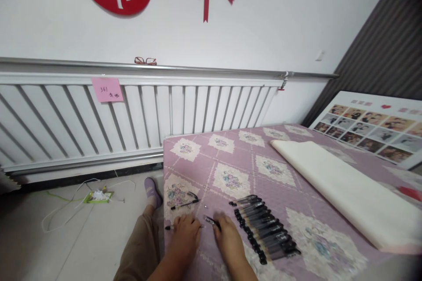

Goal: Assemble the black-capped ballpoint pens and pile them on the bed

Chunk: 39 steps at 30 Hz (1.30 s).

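Low over the purple patterned bed cover, my left hand [186, 232] is closed around a pen [169, 227]; its black end sticks out on the left and its pale tip on the right. My right hand [228, 236] pinches a black pen cap [211, 220] between thumb and fingers, a short gap away from that tip. Just beyond my left hand lies a dark pen part [184, 204], with a loose black cap [192, 195] beside it. A tiny clear piece [205, 206] rests between them and my right hand. Right of my right hand, several black capped pens [263, 224] lie side by side in a row.
The bed cover [201, 158] ends at its left edge above the tiled floor. A folded cream cloth [332, 184] lies on the right, before a photo board [369, 125]. A white radiator [184, 109] runs behind. A power strip [98, 196] with cables sits on the floor.
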Each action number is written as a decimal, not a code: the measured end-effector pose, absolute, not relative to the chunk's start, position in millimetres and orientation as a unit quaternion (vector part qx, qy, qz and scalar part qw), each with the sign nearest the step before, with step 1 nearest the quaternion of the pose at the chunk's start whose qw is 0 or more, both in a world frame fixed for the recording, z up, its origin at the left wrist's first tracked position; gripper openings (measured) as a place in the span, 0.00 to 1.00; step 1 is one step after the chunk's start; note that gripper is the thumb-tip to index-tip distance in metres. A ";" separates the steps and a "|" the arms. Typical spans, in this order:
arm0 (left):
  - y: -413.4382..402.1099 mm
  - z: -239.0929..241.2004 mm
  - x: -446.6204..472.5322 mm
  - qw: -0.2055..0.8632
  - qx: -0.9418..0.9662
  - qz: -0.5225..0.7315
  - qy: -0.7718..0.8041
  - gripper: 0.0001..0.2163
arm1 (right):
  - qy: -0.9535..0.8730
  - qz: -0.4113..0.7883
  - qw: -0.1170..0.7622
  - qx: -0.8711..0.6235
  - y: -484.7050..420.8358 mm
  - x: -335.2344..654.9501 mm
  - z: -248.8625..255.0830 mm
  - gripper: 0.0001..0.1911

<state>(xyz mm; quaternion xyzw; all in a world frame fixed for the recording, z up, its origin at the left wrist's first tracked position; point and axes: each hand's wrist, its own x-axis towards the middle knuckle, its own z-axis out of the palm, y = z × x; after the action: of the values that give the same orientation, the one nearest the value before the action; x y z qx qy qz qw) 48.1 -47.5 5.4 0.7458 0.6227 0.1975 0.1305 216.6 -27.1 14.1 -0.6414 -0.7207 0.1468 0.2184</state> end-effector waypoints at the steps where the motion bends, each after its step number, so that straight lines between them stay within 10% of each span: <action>1: -44.4 6.8 50.0 0.129 0.750 0.192 0.620 0.11 | -0.721 0.156 0.228 -0.636 -23.8 212.5 17.3 0.15; 39: -15.2 6.8 48.8 0.034 0.711 0.268 0.650 0.13 | -0.652 0.199 0.437 -0.587 -50.5 226.2 -12.2 0.13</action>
<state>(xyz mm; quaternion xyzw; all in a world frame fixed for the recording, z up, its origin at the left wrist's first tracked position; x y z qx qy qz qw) 48.8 -15.2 6.8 0.7107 0.6497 0.2677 0.0343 226.2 -50.5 -12.2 -0.5866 -0.6522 0.1989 0.4370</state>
